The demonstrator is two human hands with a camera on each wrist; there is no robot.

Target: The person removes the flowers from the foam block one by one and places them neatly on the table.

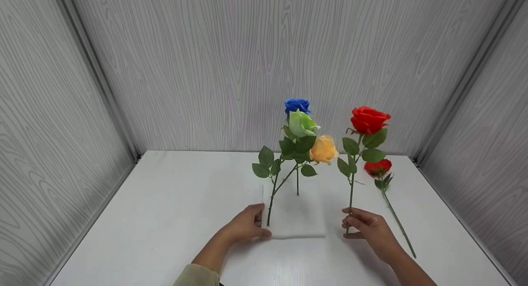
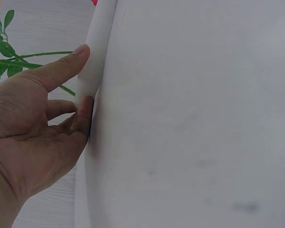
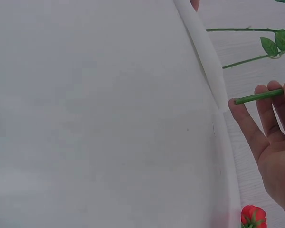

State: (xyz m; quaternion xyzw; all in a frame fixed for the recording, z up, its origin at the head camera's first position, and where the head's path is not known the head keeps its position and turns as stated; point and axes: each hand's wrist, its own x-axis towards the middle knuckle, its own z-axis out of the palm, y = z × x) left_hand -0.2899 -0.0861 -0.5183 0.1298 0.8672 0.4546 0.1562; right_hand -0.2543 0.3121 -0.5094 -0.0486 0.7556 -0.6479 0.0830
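Note:
My left hand (image 1: 247,224) grips the near left corner of a thin white block (image 1: 295,228) on the table, thumb at its front edge. Three artificial roses stand up from the block: a blue rose (image 1: 297,105), a light green rose (image 1: 302,123) and an orange rose (image 1: 324,150) leaning right. Their leaves overlap, so which stem bears which bloom is partly hidden. To the right of the block, my right hand (image 1: 369,228) pinches the lower stem of a red rose (image 1: 370,120), held upright. The stem's cut end (image 3: 237,101) shows in the right wrist view.
A second red rose (image 1: 378,167) lies on the white table (image 1: 173,203) to the right, its stem slanting towards the front. Grey wood-grain panels (image 1: 247,63) close off the back and both sides.

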